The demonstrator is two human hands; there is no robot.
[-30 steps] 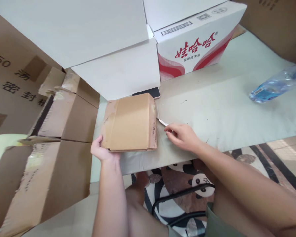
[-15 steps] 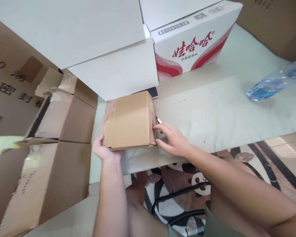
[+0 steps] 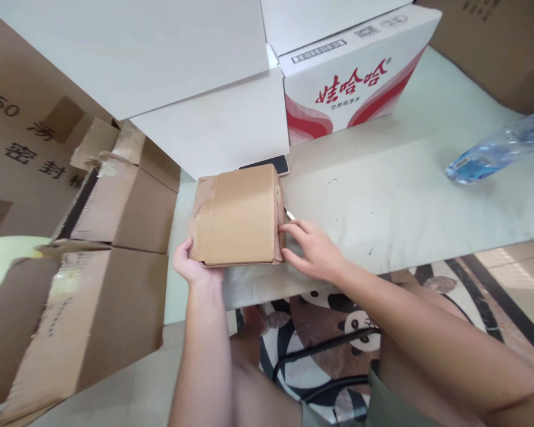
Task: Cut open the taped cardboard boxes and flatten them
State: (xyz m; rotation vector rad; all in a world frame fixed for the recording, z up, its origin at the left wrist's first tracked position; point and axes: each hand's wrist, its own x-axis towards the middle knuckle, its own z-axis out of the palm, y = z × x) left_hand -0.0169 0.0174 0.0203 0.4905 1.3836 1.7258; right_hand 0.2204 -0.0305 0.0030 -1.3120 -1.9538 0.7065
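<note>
A small brown cardboard box (image 3: 242,216) lies on the pale green covered table, its torn, rough-edged end facing right. My left hand (image 3: 194,265) grips its near left corner, thumb on the side and the other fingers underneath, out of sight. At the torn end, my right hand (image 3: 311,249) has its fingertips and thumb closed on the cardboard edge. A thin white tool with a dark tip (image 3: 289,214) shows just beyond my right fingers. Whether it lies on the table or touches the hand, I cannot tell.
A dark phone (image 3: 273,164) lies behind the box, against stacked white cartons (image 3: 213,127). A red-and-white water carton (image 3: 338,98) stands at the back, and a plastic bottle (image 3: 493,148) lies at right. Opened brown boxes (image 3: 129,296) crowd the left side. A panda-patterned seat (image 3: 360,323) is below.
The view has shifted slightly, so the scene sits a little further right. Both hands keep much the same places on the box.
</note>
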